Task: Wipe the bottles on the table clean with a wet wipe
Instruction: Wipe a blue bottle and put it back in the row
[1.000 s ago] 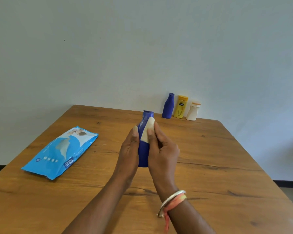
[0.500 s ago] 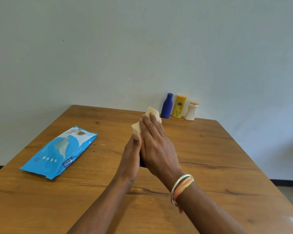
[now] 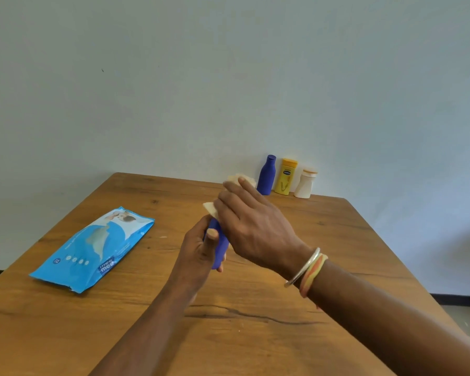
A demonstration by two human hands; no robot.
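Left hand (image 3: pixel 198 249) comes up from the bottom of the frame, forearm angled toward the table's middle, fingers and thumb curled round the lower half of a blue bottle (image 3: pixel 219 244) held just above the wood. Right hand (image 3: pixel 251 222) reaches in from the lower right, forearm crossing over the left, palm down, fingers fairly straight and laid over the bottle's top with a wipe (image 3: pixel 210 208) pressed under them. Bits of the wipe poke out past the fingertips and at the left side of the hand. Can't see the bottle's cap at all, the hand and wipe cover it. Bangles (image 3: pixel 308 268) sit on the right wrist.

Both hands work over the middle of the table (image 3: pixel 255 335), well in from every edge, with bare wood all around them. A blue wipes pack (image 3: pixel 92 249) lies flat off to the left, near the left edge and well apart from the hands. Along the far edge by the wall stand three more in a row, close together: a second blue bottle (image 3: pixel 266 176), a yellow bottle (image 3: pixel 285 177) and a white bottle (image 3: pixel 305 184).
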